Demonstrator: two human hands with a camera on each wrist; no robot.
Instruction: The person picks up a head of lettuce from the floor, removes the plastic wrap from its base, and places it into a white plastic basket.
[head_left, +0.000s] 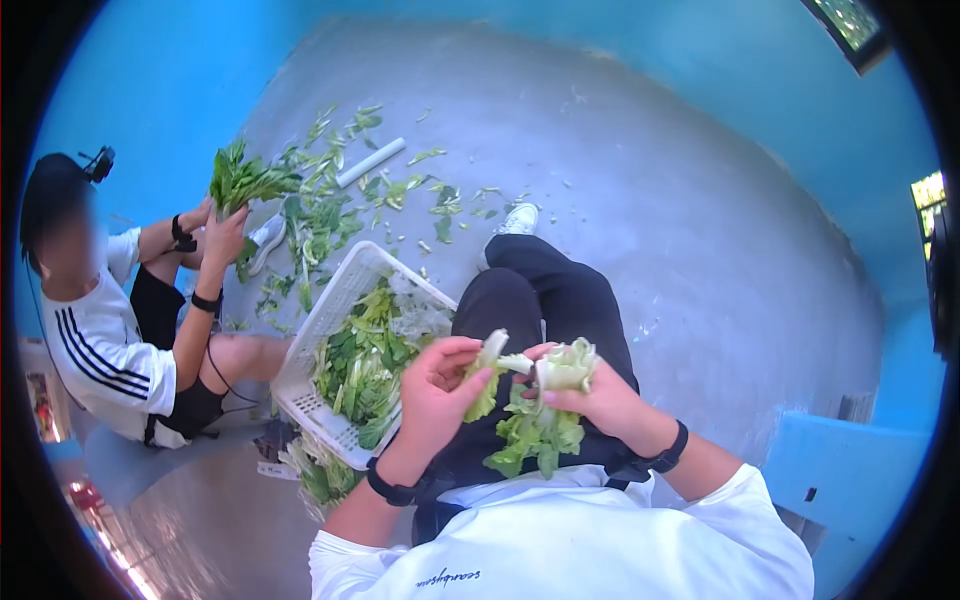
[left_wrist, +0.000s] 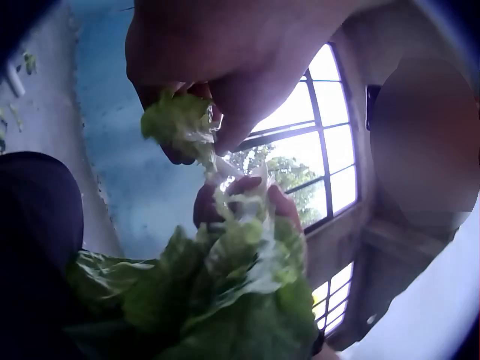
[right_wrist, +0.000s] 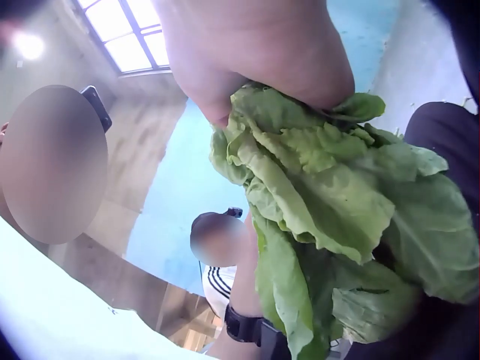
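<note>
My right hand [head_left: 610, 405] grips a leafy green vegetable [head_left: 565, 370], lettuce-like, with a pale stalk end and leaves hanging down over my lap. In the right wrist view its broad, wrinkled leaves [right_wrist: 322, 195] spread out below the hand. My left hand [head_left: 435, 395] pinches a single leaf [head_left: 482, 393] with a pale base, right beside the stalk. Seen from the left wrist, the pinched leaf [left_wrist: 178, 124] lies close above the right-hand fingers, and its pale end meets the stalk there. Leaves partly hide the right fingers.
A white plastic basket [head_left: 350, 262] holding loose leaves stands at my left, with more greens [head_left: 320, 470] beside it. Leaf scraps [head_left: 320, 215] and a pale tube [head_left: 371, 163] lie on the floor. Another person [head_left: 110, 330] sits at the left, holding a bunch of greens [head_left: 245, 180].
</note>
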